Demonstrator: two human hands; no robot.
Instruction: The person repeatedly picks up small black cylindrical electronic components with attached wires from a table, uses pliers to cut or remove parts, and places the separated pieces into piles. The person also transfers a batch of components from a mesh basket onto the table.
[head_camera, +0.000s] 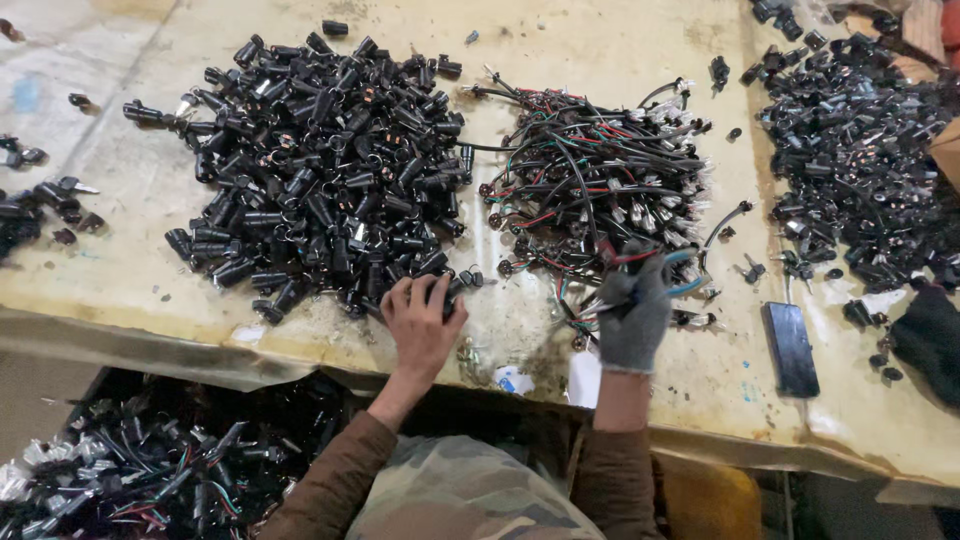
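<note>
Black cylindrical parts (320, 160) heaped under bare left hand (422, 318).

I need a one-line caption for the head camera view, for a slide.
Bare left hand on a pile of black cylinders; gloved right hand gripping wired parts on a worn table.
</note>
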